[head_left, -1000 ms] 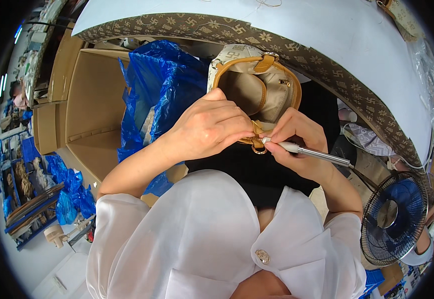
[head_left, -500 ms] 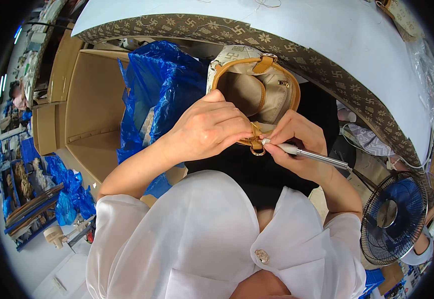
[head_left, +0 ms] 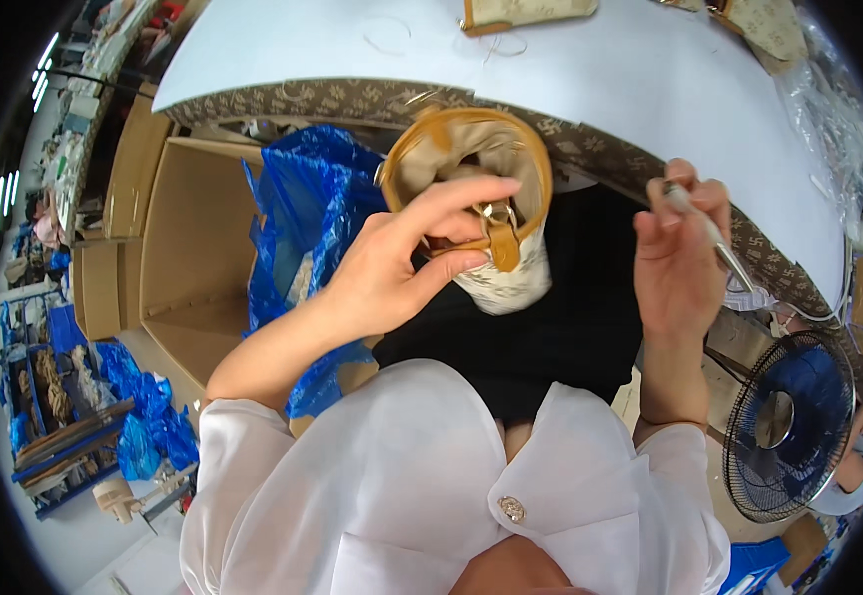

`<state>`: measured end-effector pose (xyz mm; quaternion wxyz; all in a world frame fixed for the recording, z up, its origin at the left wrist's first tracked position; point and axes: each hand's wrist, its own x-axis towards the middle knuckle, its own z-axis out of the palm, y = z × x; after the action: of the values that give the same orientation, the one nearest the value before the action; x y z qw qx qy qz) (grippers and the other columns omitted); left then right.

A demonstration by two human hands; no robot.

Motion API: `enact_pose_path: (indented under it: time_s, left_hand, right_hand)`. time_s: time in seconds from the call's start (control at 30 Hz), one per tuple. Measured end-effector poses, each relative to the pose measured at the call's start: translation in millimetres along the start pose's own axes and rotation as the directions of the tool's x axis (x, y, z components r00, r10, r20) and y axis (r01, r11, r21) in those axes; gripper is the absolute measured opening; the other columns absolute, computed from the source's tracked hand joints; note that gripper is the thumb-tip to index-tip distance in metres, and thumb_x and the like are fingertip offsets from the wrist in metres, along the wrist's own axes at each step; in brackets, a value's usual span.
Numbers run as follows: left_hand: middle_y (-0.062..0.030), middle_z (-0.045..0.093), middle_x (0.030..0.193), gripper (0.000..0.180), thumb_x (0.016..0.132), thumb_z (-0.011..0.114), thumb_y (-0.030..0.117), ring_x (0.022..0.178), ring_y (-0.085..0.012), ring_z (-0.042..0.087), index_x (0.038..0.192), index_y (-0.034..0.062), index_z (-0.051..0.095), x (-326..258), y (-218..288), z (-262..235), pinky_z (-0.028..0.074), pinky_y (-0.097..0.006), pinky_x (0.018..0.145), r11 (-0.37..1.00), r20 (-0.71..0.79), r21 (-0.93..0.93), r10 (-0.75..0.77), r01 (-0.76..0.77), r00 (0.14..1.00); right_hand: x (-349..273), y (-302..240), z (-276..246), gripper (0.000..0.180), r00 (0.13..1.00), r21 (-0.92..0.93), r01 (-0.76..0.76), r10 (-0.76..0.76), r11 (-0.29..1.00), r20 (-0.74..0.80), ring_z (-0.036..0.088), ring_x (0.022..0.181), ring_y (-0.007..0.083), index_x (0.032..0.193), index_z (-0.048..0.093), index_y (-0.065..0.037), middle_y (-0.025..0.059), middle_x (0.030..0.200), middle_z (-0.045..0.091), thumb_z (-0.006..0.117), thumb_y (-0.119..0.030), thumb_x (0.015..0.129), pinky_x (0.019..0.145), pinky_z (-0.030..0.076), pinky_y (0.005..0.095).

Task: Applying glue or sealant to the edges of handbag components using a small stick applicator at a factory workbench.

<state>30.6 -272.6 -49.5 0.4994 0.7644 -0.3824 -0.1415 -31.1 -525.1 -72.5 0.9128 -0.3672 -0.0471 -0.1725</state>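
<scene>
A small cream bag (head_left: 516,283) with tan rim trim and a beige lining is held mouth-up over my lap. My left hand (head_left: 377,263) grips its near rim, thumb outside and fingers inside the opening, beside a tan tab (head_left: 504,248) with a gold-coloured metal ring. Another tan tab (head_left: 435,131) sits on the far rim. Away to the right, my right hand (head_left: 684,263) is raised with its fingers closed on a slim pen-like tool (head_left: 732,264), which has a pale end and a metallic shaft. That hand is apart from the bag.
Ahead stretches a white-topped table (head_left: 352,59) with a patterned brown edge; another cream bag piece (head_left: 526,12) lies on it. Left of me are an open cardboard box (head_left: 198,238) and a blue plastic bag (head_left: 317,169). A round fan (head_left: 789,426) stands at right.
My right hand has left the bag's tab and moved right and up with the tool. The bag has tipped and shifted left in my left hand, its near tab now turned outward.
</scene>
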Motion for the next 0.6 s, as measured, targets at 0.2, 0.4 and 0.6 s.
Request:
enact_pose_path:
  time_s: [0.2,0.4,0.6]
  left_hand:
    - [-0.0013,0.066,0.108,0.051,0.088,0.062,-0.009,0.099,-0.0064,0.063,0.136,0.0072,0.053,15,28,31,0.049,-0.021,0.082,0.803,-0.056,-0.578,-0.219,0.148,0.974]
    - [-0.0079,0.067,0.112,0.046,0.089,0.063,-0.008,0.104,-0.0109,0.064,0.133,0.0023,0.055,5,2,60,0.049,-0.023,0.084,0.689,0.019,-0.687,-0.301,0.231,0.954]
    - [-0.0052,0.071,0.080,0.028,0.084,0.072,0.002,0.068,-0.0155,0.068,0.112,0.0050,0.070,17,-15,47,0.051,-0.025,0.060,0.995,0.076,0.068,0.071,-0.076,0.995]
  right_hand:
    - [-4,-23,19,0.014,0.988,0.088,0.110,-0.119,0.990,0.099,0.059,0.077,0.0136,0.096,0.054,0.001,0.0143,0.107,0.050,0.062,-0.010,0.093,0.084,0.060,0.0363]
    - [-25,-3,9,0.015,0.988,-0.072,-0.132,0.137,0.989,0.070,0.047,0.071,0.0096,0.088,0.050,-0.003,0.0076,0.089,0.048,0.061,-0.012,0.093,0.073,0.059,0.0268]
    - [-33,22,-6,0.015,0.972,0.017,-0.232,0.233,0.973,-0.040,0.047,0.067,0.0090,0.083,0.047,-0.004,0.0055,0.083,0.046,0.058,-0.009,0.092,0.071,0.059,0.0275]
